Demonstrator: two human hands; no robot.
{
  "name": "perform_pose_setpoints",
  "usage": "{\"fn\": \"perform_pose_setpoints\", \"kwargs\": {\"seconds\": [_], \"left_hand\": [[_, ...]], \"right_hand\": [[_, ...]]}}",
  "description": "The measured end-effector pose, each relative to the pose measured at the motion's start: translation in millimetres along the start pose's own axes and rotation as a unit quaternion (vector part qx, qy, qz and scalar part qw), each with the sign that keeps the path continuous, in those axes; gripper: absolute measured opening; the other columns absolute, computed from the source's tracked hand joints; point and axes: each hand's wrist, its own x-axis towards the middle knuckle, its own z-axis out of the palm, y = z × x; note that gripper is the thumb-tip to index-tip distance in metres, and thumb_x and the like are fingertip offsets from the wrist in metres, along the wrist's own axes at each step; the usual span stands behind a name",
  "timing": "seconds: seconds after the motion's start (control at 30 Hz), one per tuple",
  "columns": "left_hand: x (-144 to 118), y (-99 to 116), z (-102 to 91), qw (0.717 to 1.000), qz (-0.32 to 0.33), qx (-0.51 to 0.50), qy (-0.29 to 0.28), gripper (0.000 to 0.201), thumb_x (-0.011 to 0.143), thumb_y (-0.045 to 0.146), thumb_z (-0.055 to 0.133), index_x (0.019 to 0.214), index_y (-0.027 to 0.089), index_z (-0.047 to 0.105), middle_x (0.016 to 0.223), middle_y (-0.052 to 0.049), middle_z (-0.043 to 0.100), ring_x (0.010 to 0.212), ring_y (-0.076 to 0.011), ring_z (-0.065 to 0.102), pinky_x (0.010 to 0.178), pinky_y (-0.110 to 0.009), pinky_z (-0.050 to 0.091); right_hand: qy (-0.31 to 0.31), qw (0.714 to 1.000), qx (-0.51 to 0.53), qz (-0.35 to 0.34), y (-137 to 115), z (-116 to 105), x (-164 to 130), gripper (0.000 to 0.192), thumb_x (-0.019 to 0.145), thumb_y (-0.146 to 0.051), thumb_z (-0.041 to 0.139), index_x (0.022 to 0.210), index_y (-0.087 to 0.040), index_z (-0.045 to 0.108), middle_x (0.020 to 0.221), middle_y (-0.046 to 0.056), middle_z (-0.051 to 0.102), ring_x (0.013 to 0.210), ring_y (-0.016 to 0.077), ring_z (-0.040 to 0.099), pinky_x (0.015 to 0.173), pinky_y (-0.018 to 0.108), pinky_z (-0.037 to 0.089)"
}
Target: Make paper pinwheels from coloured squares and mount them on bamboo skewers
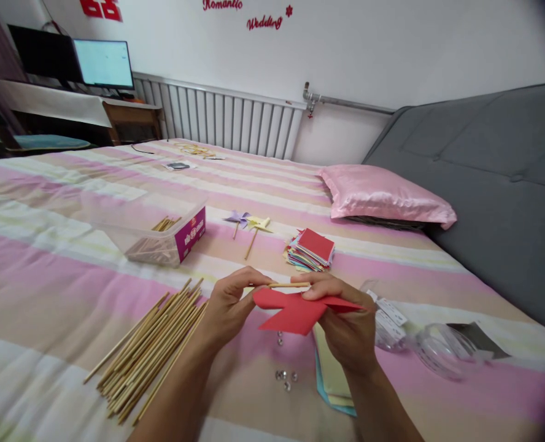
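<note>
Between my two hands is a red paper pinwheel (pixel 291 307) with a thin wooden stick (pixel 291 285) lying level along its far side. My left hand (pixel 235 301) pinches the stick close to the pinwheel's left blade. My right hand (pixel 344 319) grips the red paper, thumb on top and fingers beneath, by the stick's right end. Whether the stick is fixed to the paper I cannot tell. Below the hands, several small clear gems (pixel 285 376) lie on the bedspread. Partly behind my right forearm rests a stack of yellow and blue paper sheets (pixel 334 368).
Many wooden sticks (pixel 150 350) lie at left, near a clear plastic box (pixel 162 245) holding more. Beyond my hands are a purple pinwheel (pixel 237 218), a yellow pinwheel (pixel 258 226) and a pile of coloured paper squares (pixel 316 244). Clear plastic packaging (pixel 442 350) sits at right, a pink pillow (pixel 385 195) behind.
</note>
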Motion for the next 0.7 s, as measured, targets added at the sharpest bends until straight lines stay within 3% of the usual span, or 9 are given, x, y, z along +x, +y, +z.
{"fn": "perform_pose_setpoints", "kwargs": {"seconds": [0.2, 0.7], "left_hand": [[0.3, 3.0, 3.5, 1.0, -0.007, -0.021, 0.006, 0.012, 0.071, 0.029, 0.07, 0.074, 0.018, 0.074, 0.071, -0.007, 0.067, 0.066, -0.017, 0.059, 0.063, -0.027, 0.045], [0.5, 7.2, 7.4, 0.999, -0.037, -0.034, 0.019, 0.013, 0.067, 0.029, 0.072, 0.071, 0.018, 0.075, 0.068, -0.007, 0.066, 0.065, -0.0174, 0.058, 0.063, -0.027, 0.045]], "right_hand": [[0.045, 0.999, 0.02, 0.017, 0.4, 5.9, -0.3, 0.002, 0.073, -0.026, 0.071, 0.072, -0.026, 0.07, 0.085, 0.003, 0.073, 0.084, 0.0194, 0.067, 0.076, 0.033, 0.052], [0.016, 1.0, 0.023, 0.007, 2.2, 2.0, -2.5, 0.012, 0.077, -0.016, 0.067, 0.079, -0.027, 0.07, 0.085, 0.002, 0.073, 0.087, 0.0203, 0.068, 0.082, 0.036, 0.052]]}}
